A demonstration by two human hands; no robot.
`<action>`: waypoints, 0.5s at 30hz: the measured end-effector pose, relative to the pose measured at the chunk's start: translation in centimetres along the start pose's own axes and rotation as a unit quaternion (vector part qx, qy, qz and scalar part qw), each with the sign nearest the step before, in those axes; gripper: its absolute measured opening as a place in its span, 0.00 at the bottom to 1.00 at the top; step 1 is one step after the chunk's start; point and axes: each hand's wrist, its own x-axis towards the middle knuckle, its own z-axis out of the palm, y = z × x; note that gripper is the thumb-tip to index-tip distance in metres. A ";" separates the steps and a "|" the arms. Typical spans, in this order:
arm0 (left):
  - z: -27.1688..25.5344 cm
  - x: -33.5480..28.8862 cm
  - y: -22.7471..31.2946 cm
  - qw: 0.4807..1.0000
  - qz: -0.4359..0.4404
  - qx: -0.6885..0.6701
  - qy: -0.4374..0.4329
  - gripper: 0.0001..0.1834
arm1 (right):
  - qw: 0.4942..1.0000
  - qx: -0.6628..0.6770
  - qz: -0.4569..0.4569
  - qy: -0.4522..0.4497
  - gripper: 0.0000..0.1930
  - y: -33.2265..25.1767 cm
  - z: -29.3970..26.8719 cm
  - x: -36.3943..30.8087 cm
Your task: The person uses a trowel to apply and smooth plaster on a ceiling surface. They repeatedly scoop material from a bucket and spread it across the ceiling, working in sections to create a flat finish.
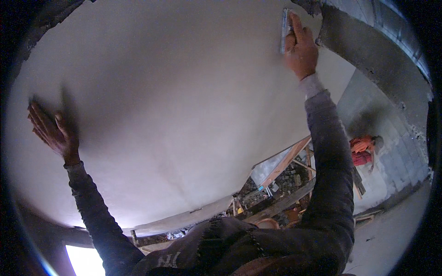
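Observation:
A broad, smooth grey plastered wall [184, 92] fills most of the view in front of me. High at the right, my right hand [302, 53] is closed round the handle of a plastering trowel [285, 32], whose narrow metal blade lies against or very near the plaster. Far to the left, my left hand [54, 132] is held up beside the wall with its fingers stretched and nothing in it. Its shadow falls close by; whether the palm touches the surface I cannot tell.
Wooden planks [285, 200] and rubble [294, 177] lie below, behind my right arm. Another person in orange and red [362, 149] is at the side wall on the right. A rough concrete beam [377, 69] runs along the upper right. A bright opening [85, 261] shows at lower left.

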 end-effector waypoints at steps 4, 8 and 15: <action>0.4 -0.3 0.4 1.000 -0.008 0.002 -0.008 0.39 | 0.996 -0.027 0.007 0.082 0.29 3.6 1.7 1.7; 0.3 -0.6 -0.3 1.000 0.011 0.005 -0.005 0.38 | 0.999 0.031 0.017 0.035 0.28 -2.2 1.0 0.4; 0.1 -0.5 1.0 1.000 -0.017 -0.005 -0.016 0.38 | 0.996 -0.006 0.057 0.068 0.29 3.5 0.9 3.0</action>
